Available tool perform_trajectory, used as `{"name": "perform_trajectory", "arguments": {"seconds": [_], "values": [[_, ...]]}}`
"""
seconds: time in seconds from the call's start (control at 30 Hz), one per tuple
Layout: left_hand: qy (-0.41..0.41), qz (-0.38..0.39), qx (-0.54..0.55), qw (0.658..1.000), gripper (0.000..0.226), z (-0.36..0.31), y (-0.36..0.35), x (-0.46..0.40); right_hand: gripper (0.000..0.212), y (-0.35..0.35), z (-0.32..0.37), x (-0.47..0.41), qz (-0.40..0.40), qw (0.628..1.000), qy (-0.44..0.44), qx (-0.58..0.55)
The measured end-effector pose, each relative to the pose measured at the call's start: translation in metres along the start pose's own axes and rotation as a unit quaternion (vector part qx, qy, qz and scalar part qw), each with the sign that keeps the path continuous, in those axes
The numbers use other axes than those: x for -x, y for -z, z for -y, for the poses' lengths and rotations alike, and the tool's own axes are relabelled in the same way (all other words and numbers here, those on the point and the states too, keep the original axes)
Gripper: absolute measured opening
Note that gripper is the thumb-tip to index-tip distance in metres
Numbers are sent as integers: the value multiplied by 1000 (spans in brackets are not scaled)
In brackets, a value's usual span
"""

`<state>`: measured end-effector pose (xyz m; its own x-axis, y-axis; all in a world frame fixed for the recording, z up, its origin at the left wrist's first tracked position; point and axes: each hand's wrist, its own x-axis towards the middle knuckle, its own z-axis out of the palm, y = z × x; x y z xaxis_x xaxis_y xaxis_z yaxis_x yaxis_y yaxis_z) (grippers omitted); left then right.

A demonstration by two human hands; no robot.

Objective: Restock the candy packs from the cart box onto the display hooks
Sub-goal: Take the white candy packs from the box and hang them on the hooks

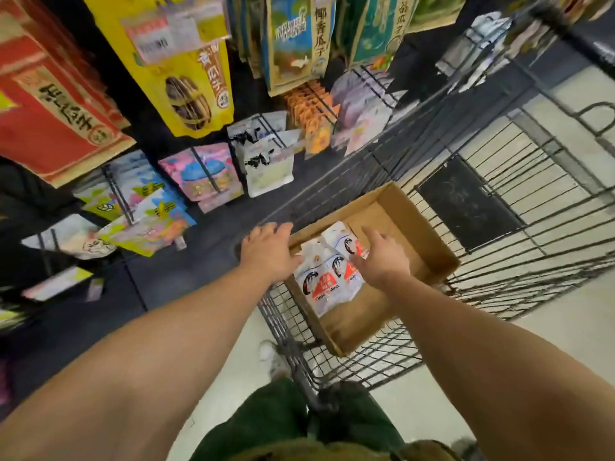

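Observation:
An open cardboard box (429, 241) sits in the wire cart (519, 207). A few white candy packs (327, 281) with red and black print lie in its left half. My left hand (268, 249) hovers over the box's left rim, fingers spread and straight, its fingertips at the edge of the nearest pack. My right hand (382, 257) reaches down over the packs with fingers extended and touches the upper pack (342, 239). Neither hand grips anything. Display hooks (273, 134) with similar white packs hang on the dark rack to the left.
Rows of hanging snack bags fill the rack: yellow (186, 78), red (50, 104), pink (206, 174), orange (312, 118). The cart's wire walls surround the box. Pale floor (565, 327) lies to the right and below. My green trousers (299, 424) stand by the cart's corner.

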<state>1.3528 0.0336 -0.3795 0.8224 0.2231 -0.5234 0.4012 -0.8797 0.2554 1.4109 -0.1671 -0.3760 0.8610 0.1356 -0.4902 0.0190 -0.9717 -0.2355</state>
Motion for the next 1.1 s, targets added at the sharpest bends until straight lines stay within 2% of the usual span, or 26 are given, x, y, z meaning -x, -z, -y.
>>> {"name": "perform_trajectory", "arguments": {"seconds": [0.1,0.27,0.37,0.47,0.7,0.87,0.93,1.0,1.1], "values": [[20,22,27,999,80,-1,-20,-10,65,-23,-4,-20,59,998,2,1],[105,39,110,988,76,-7,-61,-17,65,-57,-13,-66,149,988,43,23],[160,39,157,974,69,-15,-81,-11,69,-73,-18,-83,194,977,77,35],[218,40,199,955,75,-27,-97,-10,72,-84,-25,-104,236,966,103,29],[280,3,253,926,75,-41,-130,-30,74,-131,-32,-145,264,961,55,-66],[285,-20,271,919,72,-33,-165,-46,81,-168,-33,-157,265,952,25,-152],[283,-28,274,919,73,-36,-171,-48,63,-172,-39,-159,274,945,9,-179],[288,-27,276,917,75,-39,-172,-47,31,-169,-51,-159,280,943,-11,-178],[295,-41,280,913,71,-45,-167,-44,23,-160,-70,-159,282,935,-62,-205]]}}
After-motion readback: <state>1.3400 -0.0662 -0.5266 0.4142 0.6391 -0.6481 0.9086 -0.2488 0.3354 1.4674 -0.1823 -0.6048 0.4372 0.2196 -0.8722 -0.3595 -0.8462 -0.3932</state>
